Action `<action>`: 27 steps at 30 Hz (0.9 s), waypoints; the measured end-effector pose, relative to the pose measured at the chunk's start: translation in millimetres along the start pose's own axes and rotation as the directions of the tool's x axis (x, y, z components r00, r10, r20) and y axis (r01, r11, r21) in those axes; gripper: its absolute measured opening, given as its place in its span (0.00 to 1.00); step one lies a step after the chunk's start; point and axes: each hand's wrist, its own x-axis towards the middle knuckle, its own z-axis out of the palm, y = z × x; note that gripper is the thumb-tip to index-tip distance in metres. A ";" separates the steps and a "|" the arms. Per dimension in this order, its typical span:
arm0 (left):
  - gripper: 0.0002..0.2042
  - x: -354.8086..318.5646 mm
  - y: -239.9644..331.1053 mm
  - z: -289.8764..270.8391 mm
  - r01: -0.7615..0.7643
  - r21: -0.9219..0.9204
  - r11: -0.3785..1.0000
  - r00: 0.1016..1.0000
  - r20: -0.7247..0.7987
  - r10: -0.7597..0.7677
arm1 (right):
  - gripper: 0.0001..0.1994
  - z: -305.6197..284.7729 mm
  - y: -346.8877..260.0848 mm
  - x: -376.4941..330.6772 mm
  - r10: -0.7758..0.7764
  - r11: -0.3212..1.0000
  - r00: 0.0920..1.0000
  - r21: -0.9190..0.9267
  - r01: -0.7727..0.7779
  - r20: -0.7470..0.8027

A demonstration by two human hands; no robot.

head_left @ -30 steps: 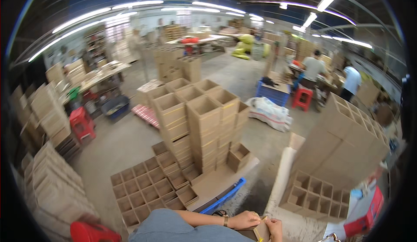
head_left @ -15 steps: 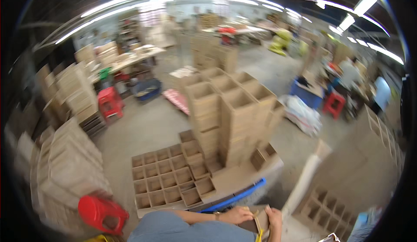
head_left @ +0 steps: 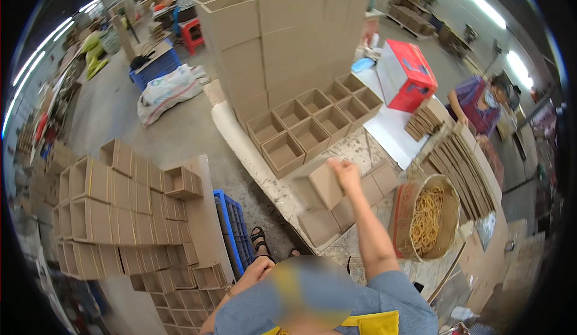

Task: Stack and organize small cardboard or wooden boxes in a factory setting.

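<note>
right arm (head_left: 374, 239) extended forward, right hand (head_left: 344, 175) curled in a pinching grip, left forearm (head_left: 240, 284) held low, left hand (head_left: 257, 270) loosely curled

hands (head_left: 345, 174) apart, the right holding a cardboard piece (head_left: 325, 186)

Can see a red carton (head_left: 404, 73) on a white sheet (head_left: 386, 121), a co-worker (head_left: 481, 103) in purple near it, plus a white sack (head_left: 168, 93), blue crate (head_left: 159, 68) and red stool (head_left: 192, 36) on the floor (head_left: 117, 109).
</note>
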 end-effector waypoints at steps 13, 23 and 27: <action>0.06 29.7 -9.4 -11.5 0.320 -0.060 0.946 0.900 -0.292 -0.323 | 0.11 -16.9 79.2 65.4 -0.558 0.564 0.828 -0.760 0.323 -0.062; 0.09 77.1 30.9 -6.4 0.043 0.231 0.972 0.994 -0.109 -0.018 | 0.19 -15.5 64.9 52.4 -0.442 0.671 0.887 -0.706 0.227 -0.135; 0.10 125.5 88.5 1.6 -0.197 0.383 0.903 0.978 0.016 0.206 | 0.14 -12.6 62.5 51.7 -0.489 0.748 0.832 -0.617 0.244 -0.264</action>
